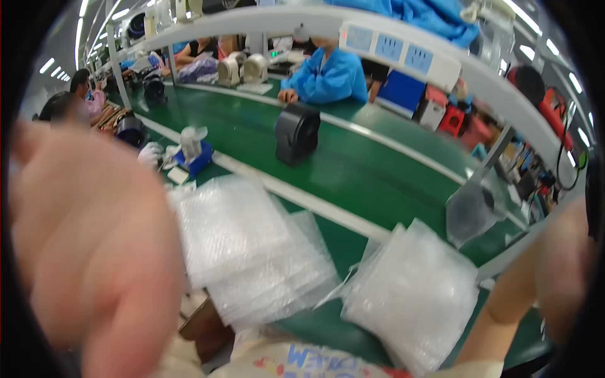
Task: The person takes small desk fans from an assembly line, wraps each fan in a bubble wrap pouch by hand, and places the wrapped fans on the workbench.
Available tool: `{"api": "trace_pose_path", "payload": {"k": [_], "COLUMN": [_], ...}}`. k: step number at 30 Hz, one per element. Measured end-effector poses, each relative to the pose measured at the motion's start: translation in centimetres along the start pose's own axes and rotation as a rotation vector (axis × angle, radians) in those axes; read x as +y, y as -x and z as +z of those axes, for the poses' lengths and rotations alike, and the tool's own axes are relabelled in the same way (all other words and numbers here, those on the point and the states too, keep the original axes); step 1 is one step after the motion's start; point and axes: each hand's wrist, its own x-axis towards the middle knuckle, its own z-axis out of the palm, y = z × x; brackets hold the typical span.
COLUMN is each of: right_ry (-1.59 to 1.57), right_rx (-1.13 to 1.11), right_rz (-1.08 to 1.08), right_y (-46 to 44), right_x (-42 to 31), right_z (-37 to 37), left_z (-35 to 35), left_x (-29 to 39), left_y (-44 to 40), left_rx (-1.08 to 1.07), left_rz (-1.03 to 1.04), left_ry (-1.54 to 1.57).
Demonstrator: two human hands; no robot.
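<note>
My left hand [94, 239] is raised very close to the camera and fills the left side, blurred. Its fingers are not clear enough to tell if they are open or closed. At the right edge, my right hand [564, 264] is also raised near the camera, smeared and partly cut off. Below and between them lie two stacks of clear plastic bubble bags: a left stack [246, 246] and a right stack [413, 296]. Neither hand visibly touches them.
A black fan-like unit [297, 133] stands on the green conveyor belt [372, 170]. A blue box [195, 157] with white parts sits at its near edge. Across the belt leans a person in a blue smock [334, 75]. A frame with power sockets [391, 47] spans overhead.
</note>
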Motion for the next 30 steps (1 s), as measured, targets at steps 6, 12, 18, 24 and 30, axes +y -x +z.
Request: {"api": "trace_pose_path", "payload": {"k": [6,12,18,24,30], "right_ry": [-0.086,-0.135,-0.472,-0.680,-0.848], "right_rx": [0.516,-0.095,-0.009,-0.031,-0.241], "right_rz": [0.049,1.109,1.432,1.680,1.806], "right_y": [3.5,22.4,21.4,21.9,22.2], "right_x": [1.9,9.8,9.9,9.1,8.2], "right_z": [6.9,14.5,14.0,14.9,15.5], "left_z": [6.2,6.4,11.6,18.7,20.0], "left_x": [-4.4,-2.8,-5.7,-8.2,-4.9], "left_y": [11.8,28.9,31.6,34.4,31.9], "left_rx": [-0.238,-1.053,-1.126,-0.614,-0.607], "left_rz": [-0.346,-0.849,-1.375,-1.523,-1.230], "left_ry": [-0.127,-0.404,-0.410,-0.300,-0.265]}}
